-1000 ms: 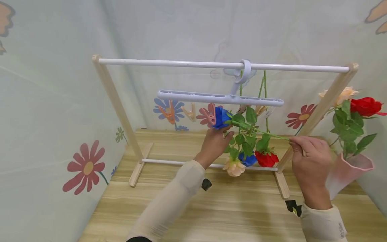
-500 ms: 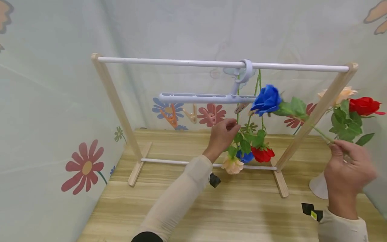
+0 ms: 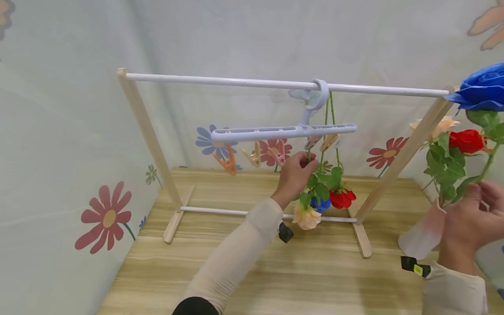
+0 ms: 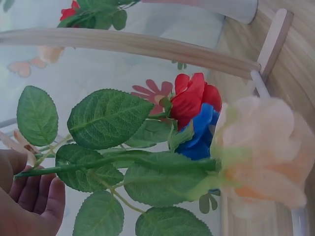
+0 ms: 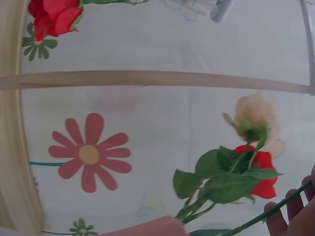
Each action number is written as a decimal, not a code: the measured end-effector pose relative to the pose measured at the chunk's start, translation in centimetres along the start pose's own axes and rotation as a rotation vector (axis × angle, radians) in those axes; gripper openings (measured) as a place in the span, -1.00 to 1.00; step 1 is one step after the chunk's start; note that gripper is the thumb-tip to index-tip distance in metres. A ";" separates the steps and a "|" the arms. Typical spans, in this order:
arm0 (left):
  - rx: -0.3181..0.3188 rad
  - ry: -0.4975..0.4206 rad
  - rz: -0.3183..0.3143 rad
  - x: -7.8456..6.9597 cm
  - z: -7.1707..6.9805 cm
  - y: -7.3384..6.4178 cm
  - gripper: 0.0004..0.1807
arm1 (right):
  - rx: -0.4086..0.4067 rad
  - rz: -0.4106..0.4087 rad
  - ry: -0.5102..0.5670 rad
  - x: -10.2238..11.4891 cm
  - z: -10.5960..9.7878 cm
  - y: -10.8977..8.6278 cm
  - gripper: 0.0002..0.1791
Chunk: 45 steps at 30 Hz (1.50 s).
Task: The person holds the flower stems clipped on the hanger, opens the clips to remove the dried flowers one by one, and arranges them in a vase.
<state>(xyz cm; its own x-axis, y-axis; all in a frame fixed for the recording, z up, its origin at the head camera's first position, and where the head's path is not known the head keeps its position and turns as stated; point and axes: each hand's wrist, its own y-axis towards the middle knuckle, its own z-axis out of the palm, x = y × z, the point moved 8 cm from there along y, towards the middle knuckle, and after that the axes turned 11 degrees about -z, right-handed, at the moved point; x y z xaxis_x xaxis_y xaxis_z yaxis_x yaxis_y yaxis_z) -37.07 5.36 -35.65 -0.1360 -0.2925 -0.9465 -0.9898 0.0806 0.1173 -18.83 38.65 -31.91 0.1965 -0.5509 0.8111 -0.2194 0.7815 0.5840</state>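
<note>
My right hand [image 3: 470, 218] pinches the green stem of a blue rose [image 3: 483, 89], which stands bloom up beside the pink-and-white vase [image 3: 420, 236]. In the right wrist view its fingers [image 5: 295, 209] curl round the stem near the vase rim. My left hand [image 3: 293, 177] holds the stem of a peach rose [image 3: 307, 217] just below a clip on the pale hanger [image 3: 256, 133]. The left wrist view has that stem between thumb and fingers, with the peach bloom [image 4: 268, 157] pointing down. Another blue rose [image 3: 320, 204] and a red rose [image 3: 342, 199] hang head down alongside.
The hanger hooks over the white bar [image 3: 220, 81] of a wooden rack. An orange clip [image 3: 228, 165], a yellow clip [image 3: 255, 156] and a pink clip [image 3: 278, 153] hang from its left part. A red rose [image 3: 466, 141] and a peach rose [image 3: 439, 127] stand in the vase.
The blue rose has left the hanger's pink clip, swinging right and upright in my right hand to the vase. My left hand has moved from that bloom to the peach rose's stem.
</note>
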 end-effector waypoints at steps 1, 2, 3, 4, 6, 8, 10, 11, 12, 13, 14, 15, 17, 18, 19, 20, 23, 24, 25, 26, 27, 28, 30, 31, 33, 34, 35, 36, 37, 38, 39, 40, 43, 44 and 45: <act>0.004 -0.008 0.000 0.0 0.0 -0.1 -0.76 | -0.001 0.022 -0.009 -0.4 0.0 -0.2 -0.76; 0.009 -0.014 0.001 0.1 0.0 -0.2 -0.76 | -0.003 0.049 -0.024 -0.8 -0.1 -0.4 -0.76; 0.015 -0.019 0.003 0.1 -0.1 -0.2 -0.76 | -0.003 0.062 -0.044 -1.1 -0.2 -0.5 -0.75; 0.020 -0.012 0.007 0.2 -0.2 -0.3 -0.76 | -0.003 0.078 -0.059 -1.5 -0.2 -0.6 -0.75; 0.030 0.012 0.025 0.1 -0.4 -0.3 -0.74 | -0.001 0.085 -0.081 -2.0 -0.3 -0.7 -0.74; 0.026 0.038 0.029 0.2 -0.9 -0.3 -0.73 | 0.001 0.088 -0.076 -2.4 -0.3 -0.7 -0.74; 0.007 0.038 0.016 0.4 -1.4 -0.1 -0.73 | 0.005 0.097 -0.067 -3.0 -0.3 -0.7 -0.74; -0.002 0.021 0.006 0.5 -1.7 0.0 -0.74 | 0.005 0.095 -0.069 -3.3 -0.3 -0.6 -0.75; -0.008 0.003 -0.005 0.6 -2.0 0.1 -0.75 | 0.005 0.100 -0.071 -3.7 -0.2 -0.5 -0.76; -0.023 -0.023 -0.016 0.8 -2.3 0.2 -0.76 | 0.006 0.108 -0.077 -4.1 -0.2 -0.4 -0.76; -0.034 -0.046 -0.020 0.9 -2.6 0.2 -0.77 | 0.005 0.111 -0.084 -4.5 -0.2 -0.4 -0.77; -0.045 -0.064 -0.017 0.9 -3.0 0.3 -0.78 | 0.006 0.116 -0.094 -4.8 -0.2 -0.3 -0.78; -0.051 -0.085 -0.009 0.9 -3.4 0.2 -0.78 | 0.000 0.111 -0.108 -5.4 -0.2 -0.1 -0.78; -0.053 -0.094 -0.001 0.9 -3.7 0.2 -0.79 | -0.001 0.107 -0.121 -5.6 -0.2 0.0 -0.78; -0.059 -0.098 0.005 0.9 -3.9 0.2 -0.79 | 0.000 0.106 -0.129 -5.8 -0.2 0.1 -0.78; -0.055 -0.104 0.011 0.9 -4.1 0.2 -0.79 | -0.001 0.104 -0.135 -5.9 -0.3 0.1 -0.78; -0.054 -0.108 0.022 1.0 -4.4 0.1 -0.79 | -0.001 0.134 -0.144 -6.1 -0.4 0.1 -0.78; -0.050 -0.117 0.026 1.0 -4.5 0.1 -0.79 | 0.002 0.155 -0.146 -6.1 -0.4 -0.1 -0.78; -0.044 -0.123 0.026 1.0 -4.5 0.1 -0.79 | -0.001 0.170 -0.145 -6.0 -0.4 -0.2 -0.77; -0.039 -0.130 0.024 1.1 -4.5 0.1 -0.79 | -0.006 0.179 -0.151 -5.7 -0.5 -0.4 -0.75; -0.031 -0.133 0.020 1.1 -4.4 0.1 -0.79 | -0.012 0.182 -0.160 -5.5 -0.6 -0.5 -0.72; -0.018 -0.138 0.013 1.1 -4.3 0.0 -0.79 | -0.017 0.173 -0.172 -5.1 -0.7 -0.7 -0.69; 0.008 -0.157 -0.007 1.2 -4.1 -0.3 -0.79 | -0.033 0.106 -0.192 -3.9 -0.8 -1.0 -0.64; 0.017 -0.157 -0.019 1.2 -4.0 -0.4 -0.80 | -0.048 0.054 -0.203 -3.3 -0.9 -1.1 -0.63; 0.029 -0.164 -0.044 1.2 -3.7 -0.6 -0.81 | -0.071 -0.035 -0.207 -2.1 -1.1 -1.4 -0.61; 0.033 -0.171 -0.053 1.2 -3.6 -0.7 -0.81 | -0.077 -0.070 -0.195 -1.6 -1.0 -1.6 -0.60; 0.034 -0.179 -0.060 1.2 -3.6 -0.8 -0.82 | -0.082 -0.104 -0.186 -1.0 -0.9 -1.9 -0.60; 0.036 -0.187 -0.066 1.1 -3.5 -0.9 -0.82 | -0.085 -0.126 -0.174 -0.6 -0.6 -2.1 -0.60; 0.041 -0.194 -0.065 1.0 -3.5 -0.9 -0.82 | -0.077 -0.143 -0.158 -0.2 -0.3 -2.5 -0.61; 0.046 -0.200 -0.063 1.0 -3.4 -0.9 -0.81 | -0.065 -0.149 -0.137 0.2 0.2 -2.8 -0.62; 0.050 -0.201 -0.057 0.9 -3.4 -0.9 -0.81 | -0.052 -0.173 -0.110 0.6 0.7 -3.2 -0.65; 0.058 -0.200 -0.048 0.8 -3.4 -1.0 -0.79 | -0.030 -0.163 -0.092 0.9 1.3 -3.6 -0.67; 0.080 -0.186 -0.017 0.5 -3.2 -1.0 -0.79 | 0.045 -0.158 -0.014 1.9 3.2 -4.9 -0.70; 0.085 -0.178 -0.010 0.5 -3.0 -1.1 -0.80 | 0.061 -0.159 0.013 2.3 3.8 -5.3 -0.71; 0.090 -0.174 -0.002 0.4 -2.9 -1.1 -0.80 | 0.080 -0.164 0.026 2.7 4.4 -5.8 -0.70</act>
<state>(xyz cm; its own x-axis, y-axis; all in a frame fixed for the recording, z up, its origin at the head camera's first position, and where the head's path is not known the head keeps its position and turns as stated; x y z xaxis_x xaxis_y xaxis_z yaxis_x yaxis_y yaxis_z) -36.17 2.36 -35.33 -0.1169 -0.1244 -0.9853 -0.9813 0.1675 0.0952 -21.25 31.40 -32.95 0.2607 -0.6602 0.7044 -0.2574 0.6557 0.7098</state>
